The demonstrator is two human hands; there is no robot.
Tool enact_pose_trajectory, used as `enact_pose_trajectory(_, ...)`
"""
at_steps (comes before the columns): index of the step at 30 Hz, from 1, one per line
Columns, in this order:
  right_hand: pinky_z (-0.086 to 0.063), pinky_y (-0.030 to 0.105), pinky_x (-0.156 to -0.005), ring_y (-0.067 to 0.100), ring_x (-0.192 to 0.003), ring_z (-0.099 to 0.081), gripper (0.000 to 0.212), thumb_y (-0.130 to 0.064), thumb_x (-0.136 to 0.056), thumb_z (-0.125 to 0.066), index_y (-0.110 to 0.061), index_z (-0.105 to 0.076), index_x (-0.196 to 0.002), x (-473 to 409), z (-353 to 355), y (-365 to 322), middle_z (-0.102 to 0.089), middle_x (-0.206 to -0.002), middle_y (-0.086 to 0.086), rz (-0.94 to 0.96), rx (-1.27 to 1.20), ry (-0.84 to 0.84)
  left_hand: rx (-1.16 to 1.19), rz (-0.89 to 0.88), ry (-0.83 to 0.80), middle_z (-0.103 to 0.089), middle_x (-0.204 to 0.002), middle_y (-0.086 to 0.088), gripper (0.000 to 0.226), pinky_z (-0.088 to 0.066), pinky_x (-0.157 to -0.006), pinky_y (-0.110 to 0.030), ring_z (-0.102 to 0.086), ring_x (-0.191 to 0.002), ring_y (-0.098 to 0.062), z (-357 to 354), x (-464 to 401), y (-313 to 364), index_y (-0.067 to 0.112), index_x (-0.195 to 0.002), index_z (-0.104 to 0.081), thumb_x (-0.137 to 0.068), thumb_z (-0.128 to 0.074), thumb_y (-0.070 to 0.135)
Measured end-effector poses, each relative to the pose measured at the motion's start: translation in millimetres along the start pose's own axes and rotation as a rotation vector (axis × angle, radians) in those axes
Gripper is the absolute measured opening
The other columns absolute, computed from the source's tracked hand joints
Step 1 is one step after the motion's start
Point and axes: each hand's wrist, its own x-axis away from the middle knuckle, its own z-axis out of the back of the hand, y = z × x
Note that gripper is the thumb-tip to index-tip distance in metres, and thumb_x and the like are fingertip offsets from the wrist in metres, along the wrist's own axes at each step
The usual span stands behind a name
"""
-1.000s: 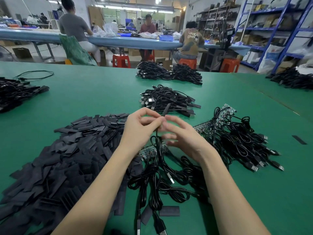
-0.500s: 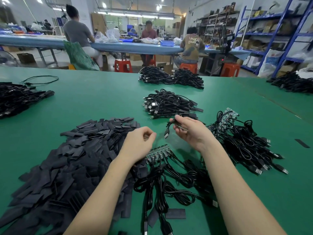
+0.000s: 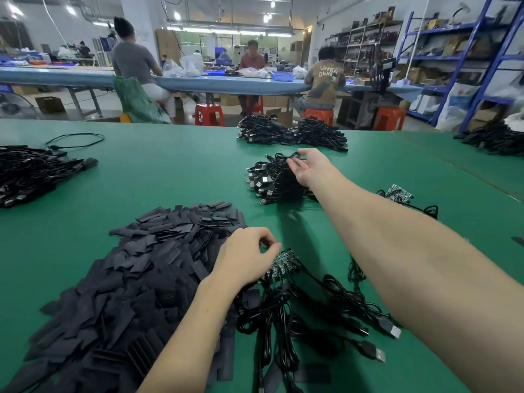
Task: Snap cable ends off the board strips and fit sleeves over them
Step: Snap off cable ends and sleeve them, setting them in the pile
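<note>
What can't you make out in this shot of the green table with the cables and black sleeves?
Head view:
- Left hand: whether its curled fingertips pinch anything; too small to tell.
- Green circuit board strip: near end hidden under that hand.
- Right hand on the middle pile of black cables: any grip is unclear.
- Pile of flat black sleeves: cut off by the bottom edge.

A big heap of sleeves [image 3: 136, 279] lies near on the left. The board strip [image 3: 283, 262] lies just right of it. A cable pile [image 3: 272, 180] sits farther back.
</note>
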Motion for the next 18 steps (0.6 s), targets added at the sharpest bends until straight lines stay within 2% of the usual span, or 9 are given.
enact_pose_trajectory(4, -0.048, 0.036, -0.107, 0.030, -0.129, -0.053, 0.046, -0.007, -0.102, -0.051, 0.002, -0.040, -0.145, 0, 4, 6, -0.051, -0.143, 0.020, 0.029, 0.128, 0.010, -0.026, -0.001, -0.006, -0.066, -0.098, 0.019, 0.015, -0.051, -0.081, -0.034, -0.057, -0.099, -0.011, 0, 1, 1, 0.037, -0.090, -0.066, -0.093, -0.059, 0.049)
enact_pose_trajectory(6, -0.052, 0.035, -0.102, 0.026, -0.117, -0.061, 0.043, -0.008, -0.100, -0.051, 0.000, -0.043, -0.142, -1, 7, 8, -0.056, -0.135, 0.017, 0.073, 0.228, 0.037, -0.038, -0.002, -0.011, -0.066, -0.099, 0.018, 0.015, -0.050, -0.082, -0.034, -0.056, -0.101, -0.012, 1, 2, 2, 0.036, -0.091, -0.066, -0.093, -0.058, 0.049)
enact_pose_trajectory(8, -0.055, 0.037, -0.100, 0.021, -0.100, -0.065, 0.034, -0.009, -0.097, -0.051, -0.004, -0.050, -0.131, 0, 9, 11, -0.062, -0.120, 0.012, 0.151, 0.433, 0.100, -0.046, -0.003, -0.016, -0.065, -0.100, 0.018, 0.015, -0.049, -0.082, -0.034, -0.055, -0.102, -0.012, 1, 2, 2, 0.036, -0.091, -0.066, -0.093, -0.058, 0.049)
enact_pose_trajectory(12, -0.054, 0.042, -0.100, 0.026, -0.111, -0.063, 0.036, -0.016, -0.092, -0.055, -0.016, -0.060, -0.128, 16, 15, 14, -0.065, -0.122, 0.006, 0.391, 0.872, 0.100, -0.050, -0.009, -0.023, -0.065, -0.102, 0.016, 0.013, -0.050, -0.085, -0.035, -0.056, -0.102, -0.013, 1, 1, 3, 0.037, -0.091, -0.065, -0.093, -0.058, 0.048)
enact_pose_trajectory(14, -0.058, 0.038, -0.089, 0.019, -0.095, -0.067, 0.023, -0.017, -0.090, -0.058, -0.018, -0.068, -0.111, 31, 26, 19, -0.071, -0.112, 0.005, 0.424, 0.936, 0.019, -0.051, -0.008, -0.026, -0.066, -0.101, 0.016, 0.013, -0.051, -0.085, -0.036, -0.056, -0.101, -0.013, 1, 1, 3, 0.038, -0.090, -0.064, -0.094, -0.058, 0.048)
enact_pose_trajectory(15, -0.060, 0.033, -0.079, 0.015, -0.081, -0.067, 0.017, -0.017, -0.091, -0.059, -0.019, -0.070, -0.103, 39, 35, 23, -0.075, -0.106, 0.005, 0.408, 0.965, -0.042, -0.056, -0.012, -0.024, -0.066, -0.100, 0.016, 0.012, -0.051, -0.084, -0.036, -0.056, -0.100, -0.012, 1, 0, 3, 0.039, -0.089, -0.063, -0.093, -0.058, 0.048)
enact_pose_trajectory(17, -0.054, 0.023, -0.060, 0.007, -0.063, -0.064, 0.011, -0.020, -0.092, -0.061, -0.020, -0.073, -0.095, 59, 57, 32, -0.078, -0.096, 0.001, 0.335, 1.115, -0.169, -0.064, -0.021, -0.020, -0.066, -0.099, 0.016, 0.011, -0.052, -0.084, -0.036, -0.057, -0.098, -0.013, 1, 1, 3, 0.040, -0.087, -0.061, -0.094, -0.057, 0.047)
enact_pose_trajectory(18, -0.052, 0.022, -0.058, 0.006, -0.062, -0.064, 0.011, -0.022, -0.092, -0.062, -0.021, -0.073, -0.092, 70, 70, 37, -0.077, -0.092, -0.003, 0.299, 1.240, -0.216, -0.063, -0.025, -0.020, -0.066, -0.097, 0.016, 0.010, -0.052, -0.084, -0.036, -0.057, -0.096, -0.013, 1, 0, 3, 0.040, -0.086, -0.060, -0.094, -0.057, 0.046)
